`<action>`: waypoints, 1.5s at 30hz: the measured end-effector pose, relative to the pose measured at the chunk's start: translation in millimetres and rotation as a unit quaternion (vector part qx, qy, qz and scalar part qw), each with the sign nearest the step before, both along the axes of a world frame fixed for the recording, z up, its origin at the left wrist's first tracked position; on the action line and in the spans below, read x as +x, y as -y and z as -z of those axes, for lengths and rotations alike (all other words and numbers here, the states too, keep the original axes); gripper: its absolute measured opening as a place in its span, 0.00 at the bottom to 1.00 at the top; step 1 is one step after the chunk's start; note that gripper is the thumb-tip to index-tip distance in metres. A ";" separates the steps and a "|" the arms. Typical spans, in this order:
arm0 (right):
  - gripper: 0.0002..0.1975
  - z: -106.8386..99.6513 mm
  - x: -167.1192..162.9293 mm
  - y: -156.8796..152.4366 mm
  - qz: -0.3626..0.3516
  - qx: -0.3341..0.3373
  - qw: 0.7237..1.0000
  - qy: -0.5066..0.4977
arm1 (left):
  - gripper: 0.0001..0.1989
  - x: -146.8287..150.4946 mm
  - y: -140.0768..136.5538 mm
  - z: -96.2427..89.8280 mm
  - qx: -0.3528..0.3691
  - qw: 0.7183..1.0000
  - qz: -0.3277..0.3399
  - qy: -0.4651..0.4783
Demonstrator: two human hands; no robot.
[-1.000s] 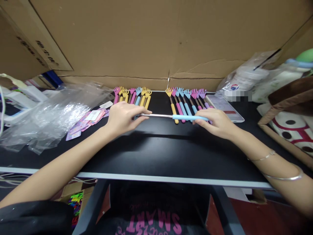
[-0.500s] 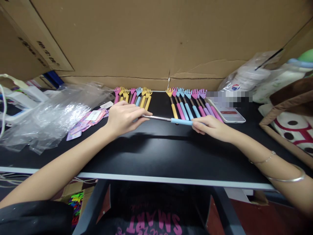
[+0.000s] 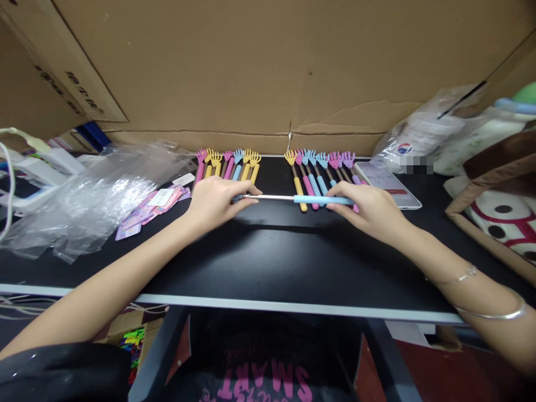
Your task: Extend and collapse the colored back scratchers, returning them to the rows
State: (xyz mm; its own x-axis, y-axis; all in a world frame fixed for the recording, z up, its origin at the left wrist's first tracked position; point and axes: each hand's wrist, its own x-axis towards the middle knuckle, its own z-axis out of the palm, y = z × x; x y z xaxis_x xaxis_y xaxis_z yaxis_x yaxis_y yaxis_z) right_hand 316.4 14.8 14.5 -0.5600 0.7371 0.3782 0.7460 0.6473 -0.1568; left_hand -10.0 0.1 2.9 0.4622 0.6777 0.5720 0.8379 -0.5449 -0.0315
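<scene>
A back scratcher with a light blue handle and a thin metal rod spans level above the black table, held between both hands. My left hand is closed around the rod's left end, and the fingers mostly hide the head there. My right hand pinches the blue handle between thumb and fingers. Behind the hands lie two groups of back scratchers with hand-shaped heads: a left group in pink, yellow and blue, and a right group in yellow, pink, blue and purple.
Clear plastic bags and purple-pink cards lie on the left. A white phone is at right, near a bagged cup and a brown-trimmed bag. A cardboard wall stands behind; the table's front edge is pale.
My right hand has shifted its grip inward along the blue handle, leaving the handle's end sticking out beyond the fingers. The back scratcher is now more level. My left hand stays at the rod's end.
</scene>
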 end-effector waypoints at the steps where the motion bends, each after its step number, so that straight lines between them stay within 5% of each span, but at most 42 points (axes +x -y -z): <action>1: 0.15 0.4 0.6 -0.3 -0.004 -0.003 1.000 0.003 | 0.13 -0.4 -0.2 0.2 0.012 1.000 0.004 0.001; 11: 0.18 1.3 -1.2 -0.7 -0.042 -0.127 0.991 -0.007 | 0.13 -2.1 6.2 -5.9 0.133 0.990 0.038 -0.037; 16: 0.20 3.5 -4.0 0.7 -0.068 -0.189 0.980 0.013 | 0.13 -2.3 4.6 -6.1 0.130 0.988 0.046 -0.069; 24: 0.16 0.0 -6.0 6.1 0.063 -0.047 0.997 -0.026 | 0.15 5.0 2.3 0.2 -0.027 1.000 0.006 0.013; 28: 0.14 -1.2 -7.0 8.8 0.075 -0.035 0.996 -0.039 | 0.14 3.1 1.3 1.7 -0.097 0.995 -0.003 0.025; 37: 0.14 1.3 -3.9 3.8 -0.010 -0.098 0.988 -0.116 | 0.12 2.3 2.2 0.1 0.089 0.994 0.066 0.014; 45: 0.17 -0.5 -7.4 6.0 -0.029 -0.233 0.962 -0.136 | 0.13 1.1 1.7 -3.1 0.160 0.982 0.089 -0.048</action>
State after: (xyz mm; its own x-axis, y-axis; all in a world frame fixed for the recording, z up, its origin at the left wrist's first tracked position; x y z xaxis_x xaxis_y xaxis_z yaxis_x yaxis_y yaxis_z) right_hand 309.0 8.8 15.0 -0.5317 0.8331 0.1523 0.6011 0.4979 -0.6252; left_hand -8.9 -1.6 5.9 0.6190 0.3739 0.6907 0.7150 -0.6322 -0.2985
